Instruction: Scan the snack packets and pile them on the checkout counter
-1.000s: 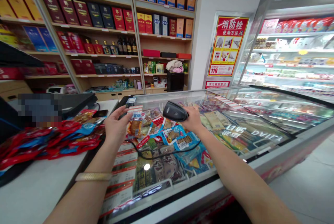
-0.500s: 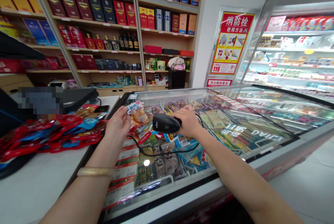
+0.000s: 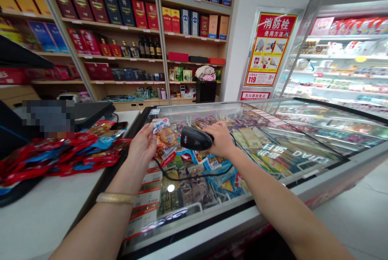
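Note:
My left hand pinches the left edge of a small snack packet, which has a white and blue top and brown food showing through its window. In my right hand is a black barcode scanner, its head pointing left toward the packet, a short gap apart. From the scanner a black cable loops over the glass lid. Beneath both hands lies the glass-topped chest freezer. Several packets show under and around the scanner; which lie on the glass and which inside is hard to tell.
A pile of red and blue snack packets covers part of the white counter at left, beside a dark device. Shelves of boxes and bottles stand behind. A lit display fridge is at right.
My left hand and the packet have shifted slightly right. The scanner has also moved a little right and up, still in my right hand.

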Demonstrator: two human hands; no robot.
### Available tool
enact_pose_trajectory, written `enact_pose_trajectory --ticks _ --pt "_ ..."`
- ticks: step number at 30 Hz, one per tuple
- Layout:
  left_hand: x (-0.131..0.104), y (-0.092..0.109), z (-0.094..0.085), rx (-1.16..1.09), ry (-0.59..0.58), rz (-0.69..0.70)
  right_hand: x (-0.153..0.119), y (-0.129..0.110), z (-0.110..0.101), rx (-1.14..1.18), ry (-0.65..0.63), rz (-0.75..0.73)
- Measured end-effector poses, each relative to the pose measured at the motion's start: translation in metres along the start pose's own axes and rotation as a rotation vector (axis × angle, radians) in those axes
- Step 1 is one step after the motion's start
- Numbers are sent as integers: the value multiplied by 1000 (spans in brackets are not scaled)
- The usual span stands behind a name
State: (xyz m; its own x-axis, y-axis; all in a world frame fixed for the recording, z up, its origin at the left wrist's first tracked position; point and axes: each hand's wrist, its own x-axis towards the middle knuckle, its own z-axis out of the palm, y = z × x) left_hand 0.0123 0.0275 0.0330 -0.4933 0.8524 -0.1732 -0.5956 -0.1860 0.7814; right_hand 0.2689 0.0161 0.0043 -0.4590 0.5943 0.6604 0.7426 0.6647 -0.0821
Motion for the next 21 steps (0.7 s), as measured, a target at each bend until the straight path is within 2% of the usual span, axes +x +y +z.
enact_pose_trajectory --ticks 4,7,9,11,12,14,17,19,21 --pt "13 -29 -17 487 -154 269 -1 10 0 0 54 96" --pt "19 -47 -27 877 -370 542 -2 19 2 -5 71 168" --pt "22 -53 -30 1113 -514 745 -2 24 4 -14 71 204" --pt "22 -49 -30 1270 -577 902 -3 27 5 -17 78 224" --pt "22 -43 -30 1304 -558 957 -3 28 6 -15 87 229" --pt "19 -22 -29 1317 -428 1058 -4 29 6 -7 109 236" --pt "9 23 -34 1252 -49 1162 -3 29 6 1 134 241" --pt "5 50 -42 1228 221 1156 -3 29 6 -5 139 241" --pt "8 68 -52 1212 367 1090 -3 29 6 -11 135 240"
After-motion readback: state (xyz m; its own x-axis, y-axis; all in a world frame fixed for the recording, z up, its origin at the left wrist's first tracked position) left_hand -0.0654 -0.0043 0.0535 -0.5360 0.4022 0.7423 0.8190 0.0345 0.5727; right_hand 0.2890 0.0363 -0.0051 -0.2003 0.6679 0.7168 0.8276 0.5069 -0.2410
